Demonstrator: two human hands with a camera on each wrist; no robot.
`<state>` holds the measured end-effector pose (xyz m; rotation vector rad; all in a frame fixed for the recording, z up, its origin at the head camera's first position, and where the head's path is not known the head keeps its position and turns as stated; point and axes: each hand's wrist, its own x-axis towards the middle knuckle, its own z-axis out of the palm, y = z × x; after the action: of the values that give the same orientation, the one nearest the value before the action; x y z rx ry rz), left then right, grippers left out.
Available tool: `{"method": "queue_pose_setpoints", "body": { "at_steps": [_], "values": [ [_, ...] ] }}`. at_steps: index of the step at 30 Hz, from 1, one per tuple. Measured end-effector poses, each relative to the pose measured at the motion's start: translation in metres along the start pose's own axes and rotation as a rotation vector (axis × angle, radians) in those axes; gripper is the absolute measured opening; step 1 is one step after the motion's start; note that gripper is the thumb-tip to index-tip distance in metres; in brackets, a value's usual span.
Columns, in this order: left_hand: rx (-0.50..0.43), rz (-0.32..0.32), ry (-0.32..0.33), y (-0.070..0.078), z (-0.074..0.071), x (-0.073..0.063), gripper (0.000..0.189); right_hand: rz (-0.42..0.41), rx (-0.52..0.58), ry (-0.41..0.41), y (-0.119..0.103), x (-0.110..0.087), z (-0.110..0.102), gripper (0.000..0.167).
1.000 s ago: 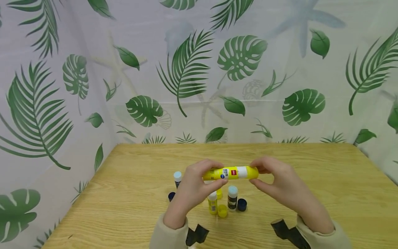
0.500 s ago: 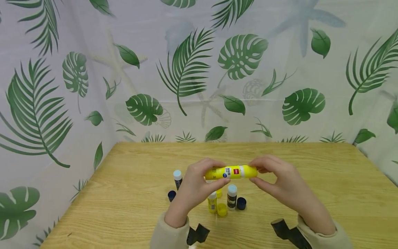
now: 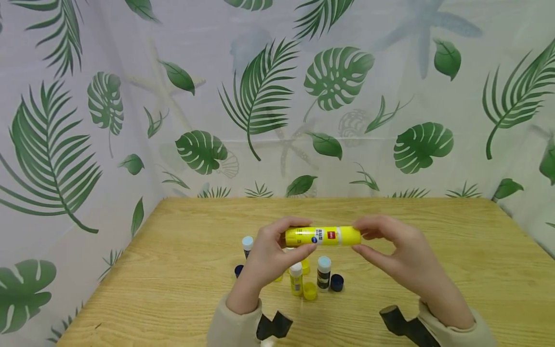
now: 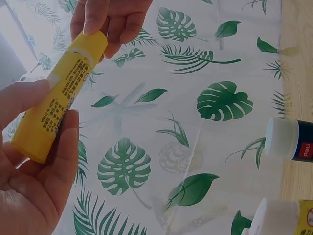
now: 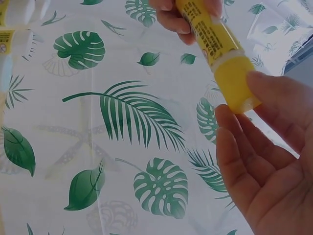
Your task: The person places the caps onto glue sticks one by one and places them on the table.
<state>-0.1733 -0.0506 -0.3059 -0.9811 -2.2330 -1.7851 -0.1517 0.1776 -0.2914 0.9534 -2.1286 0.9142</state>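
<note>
A yellow glue stick (image 3: 310,236) is held level above the table between both hands. My left hand (image 3: 269,250) grips its body at the left end, thumb below and fingers over the top. At the other end, the yellow cap (image 3: 350,236) sits on the stick, with a narrow white band showing beside it. My right hand (image 3: 403,250) pinches that cap between thumb and fingers, as the right wrist view also shows. Printed text covers the side of the body (image 4: 56,98) in the left wrist view.
Below the hands stand an uncapped yellow glue stick (image 3: 297,280) and a dark one (image 3: 323,275). Next to them lie a yellow cap (image 3: 310,291) and a dark cap (image 3: 336,283). Another dark glue stick (image 3: 247,245) and dark cap (image 3: 238,271) are partly behind my left hand. Patterned cloth hangs behind the wooden table (image 3: 173,289).
The cap has slid further onto the glue stick, and the wide white section has narrowed to a thin band. Both hands have risen slightly with the stick.
</note>
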Motion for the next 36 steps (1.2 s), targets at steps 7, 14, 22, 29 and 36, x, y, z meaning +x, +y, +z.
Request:
{"method": "queue_pose_setpoints", "body": {
  "at_steps": [7, 14, 22, 29, 36],
  "values": [
    [-0.024, -0.005, 0.011, 0.0016, -0.0010, 0.0005, 0.028, -0.026, 0.020, 0.028, -0.0004, 0.0013, -0.0007, 0.029],
    [-0.027, 0.006, 0.018, 0.0048, -0.0016, 0.0000, 0.027, -0.044, 0.051, 0.021, -0.0025, 0.0035, -0.0017, 0.039],
    [-0.030, 0.028, 0.010, 0.0049, -0.0017, -0.0001, 0.027, -0.058, 0.054, 0.017, -0.0032, 0.0045, -0.0008, 0.038],
    [-0.026, 0.041, 0.010, 0.0048, -0.0023, -0.0015, 0.027, -0.061, 0.053, 0.016, -0.0032, 0.0046, 0.0004, 0.039],
    [-0.036, 0.060, 0.013, 0.0064, -0.0003, -0.0024, 0.026, -0.057, 0.053, 0.032, -0.0029, 0.0013, 0.0001, 0.033]
  ]
}}
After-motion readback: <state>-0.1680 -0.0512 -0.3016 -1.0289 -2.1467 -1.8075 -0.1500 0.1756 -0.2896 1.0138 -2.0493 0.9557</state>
